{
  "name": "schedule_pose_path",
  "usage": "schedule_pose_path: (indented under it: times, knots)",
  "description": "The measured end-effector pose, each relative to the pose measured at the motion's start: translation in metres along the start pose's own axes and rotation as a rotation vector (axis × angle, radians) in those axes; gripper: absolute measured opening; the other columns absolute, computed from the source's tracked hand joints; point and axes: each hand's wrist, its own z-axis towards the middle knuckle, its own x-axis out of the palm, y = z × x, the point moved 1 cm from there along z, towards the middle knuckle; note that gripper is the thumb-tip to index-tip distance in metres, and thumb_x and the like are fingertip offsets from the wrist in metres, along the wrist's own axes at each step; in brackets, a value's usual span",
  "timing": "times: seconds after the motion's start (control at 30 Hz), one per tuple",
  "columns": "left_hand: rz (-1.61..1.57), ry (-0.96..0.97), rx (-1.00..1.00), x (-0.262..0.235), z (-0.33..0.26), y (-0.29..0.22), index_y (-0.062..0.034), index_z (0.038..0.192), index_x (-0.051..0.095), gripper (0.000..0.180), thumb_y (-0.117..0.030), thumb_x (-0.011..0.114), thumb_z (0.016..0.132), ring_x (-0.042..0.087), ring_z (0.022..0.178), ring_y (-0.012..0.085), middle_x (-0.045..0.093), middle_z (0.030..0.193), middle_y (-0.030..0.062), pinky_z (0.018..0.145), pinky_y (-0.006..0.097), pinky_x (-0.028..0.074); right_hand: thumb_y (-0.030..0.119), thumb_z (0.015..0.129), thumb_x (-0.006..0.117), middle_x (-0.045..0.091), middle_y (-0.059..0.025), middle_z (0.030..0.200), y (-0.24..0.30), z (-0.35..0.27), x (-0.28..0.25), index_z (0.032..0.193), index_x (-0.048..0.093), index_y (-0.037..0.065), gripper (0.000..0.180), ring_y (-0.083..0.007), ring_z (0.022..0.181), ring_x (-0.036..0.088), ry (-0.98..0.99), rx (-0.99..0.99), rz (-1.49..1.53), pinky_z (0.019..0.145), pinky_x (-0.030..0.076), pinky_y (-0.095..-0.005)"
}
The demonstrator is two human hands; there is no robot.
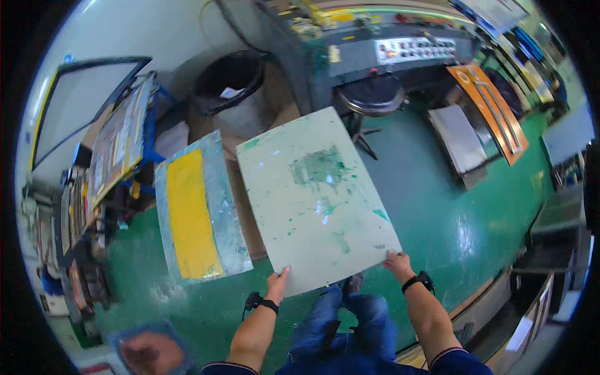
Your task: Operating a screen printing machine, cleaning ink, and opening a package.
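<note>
A large pale board (275, 206) with green paint smears spreads out in front of me, tilted a little. My left hand (277, 284) grips its near left corner, thumb on top. At the near right corner my right hand (399, 265) pinches the board's edge the same way. The fingers under the board are hidden on both sides. Just left of it lies a grey-blue board with a wide yellow paint band (192, 212), apart from my hands. Brown cardboard (249, 228) shows between the two.
A dark-rimmed bin (240, 109) stands beyond the boards, near a round black stool (372, 97). Behind them is a machine with a control panel (412, 50). To the right is an orange board (490, 112) with metal strips. A blue-framed rack (122, 147) stands left.
</note>
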Motion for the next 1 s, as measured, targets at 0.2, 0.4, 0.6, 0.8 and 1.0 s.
schedule_pose_path:
  times: [0.2, 0.4, 0.6, 0.8, 1.0]
  knots:
    - [-0.033, -0.037, -0.023, 0.003, -0.007, -0.012, 0.0048, 0.108, 0.058, 0.048, -0.029, 0.075, 0.079, 0.059, 0.083, 0.0185, 0.064, 0.099, 0.0109, 0.073, 0.033, 0.049, 0.021, 0.091, 0.058, 0.059, -0.0145, 0.097, 0.004, 0.003, 0.004, 0.107, 0.052, -0.005, 0.031, -0.024, 0.081, 0.06, 0.031, -0.056, -0.029, 0.073, 0.055, -0.0368]
    - [-0.082, -0.11, 0.061, 0.008, -0.014, -0.026, 0.0049, 0.108, 0.058, 0.044, -0.024, 0.074, 0.079, 0.06, 0.084, 0.0171, 0.064, 0.099, 0.0103, 0.074, 0.032, 0.049, 0.022, 0.091, 0.06, 0.06, -0.0141, 0.086, 0.008, 0.012, 0.003, 0.093, 0.056, -0.006, 0.028, -0.0204, 0.069, 0.057, 0.06, -0.012, -0.27, 0.054, 0.048, -0.0322]
    - [-0.117, -0.089, 0.025, -0.009, -0.001, -0.056, 0.0031, 0.107, 0.06, 0.039, -0.021, 0.073, 0.08, 0.06, 0.083, 0.0157, 0.065, 0.096, 0.0081, 0.074, 0.031, 0.049, 0.018, 0.087, 0.065, 0.061, -0.0147, 0.079, -0.004, 0.001, 0.024, 0.1, 0.052, -0.009, 0.032, -0.0201, 0.06, 0.055, -0.008, 0.142, -0.037, 0.048, 0.043, -0.0305]
    - [0.228, -0.191, 0.049, -0.02, -0.005, -0.055, 0.0055, 0.104, 0.06, 0.044, -0.029, 0.072, 0.08, 0.059, 0.083, 0.0154, 0.066, 0.093, 0.0102, 0.074, 0.032, 0.048, 0.017, 0.087, 0.065, 0.06, -0.0117, 0.081, -0.006, -0.005, 0.029, 0.099, 0.051, -0.005, 0.029, -0.0204, 0.06, 0.056, 0.013, 0.145, -0.059, 0.049, 0.041, -0.0296]
    - [0.023, -0.274, 0.147, -0.021, -0.005, -0.005, 0.006, 0.105, 0.06, 0.049, -0.034, 0.071, 0.08, 0.061, 0.085, 0.0203, 0.066, 0.095, 0.0124, 0.078, 0.034, 0.047, 0.016, 0.087, 0.065, 0.062, -0.01, 0.083, -0.002, 0.011, 0.034, 0.103, 0.052, -0.003, 0.028, -0.0197, 0.065, 0.061, -0.005, 0.104, -0.068, 0.049, 0.042, -0.0277]
